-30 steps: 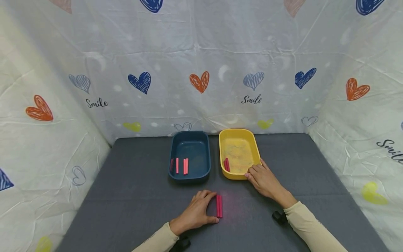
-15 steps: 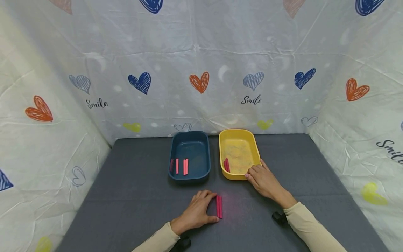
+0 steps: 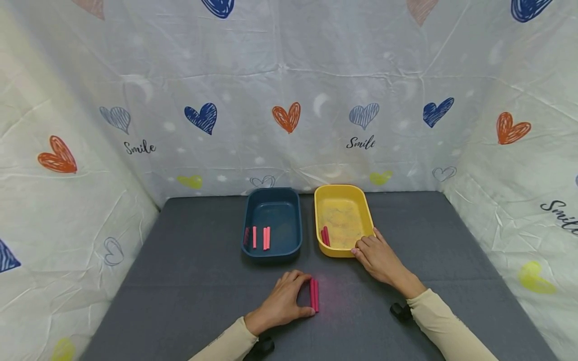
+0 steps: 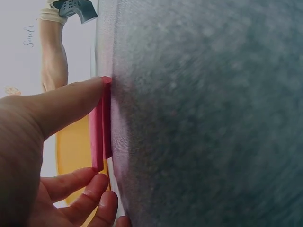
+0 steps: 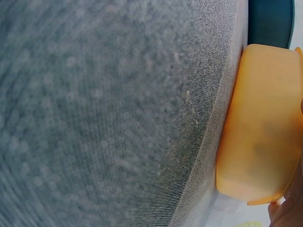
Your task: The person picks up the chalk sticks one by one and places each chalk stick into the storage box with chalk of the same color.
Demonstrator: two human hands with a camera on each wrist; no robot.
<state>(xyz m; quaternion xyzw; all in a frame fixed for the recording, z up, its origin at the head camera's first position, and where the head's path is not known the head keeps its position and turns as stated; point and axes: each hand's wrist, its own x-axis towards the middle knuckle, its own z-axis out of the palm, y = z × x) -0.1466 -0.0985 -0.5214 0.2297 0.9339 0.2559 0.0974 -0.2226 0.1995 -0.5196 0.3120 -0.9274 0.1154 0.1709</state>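
Observation:
My left hand [image 3: 279,305] pinches a dark pink, chalk-like stick [image 4: 96,137] by its two ends, thumb at the near end and fingertips at the far one. A second dark pink stick [image 3: 317,297] lies right alongside it, parallel, on the grey cloth. My right hand [image 3: 381,259] grips the near right corner of the yellow tray [image 3: 345,213], its fingers over the rim. Two darker red-pink sticks [image 3: 325,236] lean at the left inside that tray. In the right wrist view only a bit of the hand shows at the yellow tray's edge.
A dark blue tray [image 3: 282,213] stands left of the yellow one, holding a few lighter pink sticks [image 3: 266,238]. Grey cloth [image 3: 194,260] covers the table. Behind it hangs a white curtain [image 3: 244,80] printed with hearts, with more curtain at both sides.
The left thumb and fingertips have closed slightly onto the left stick, which has shifted a hair away from me. The right hand and both trays keep their places.

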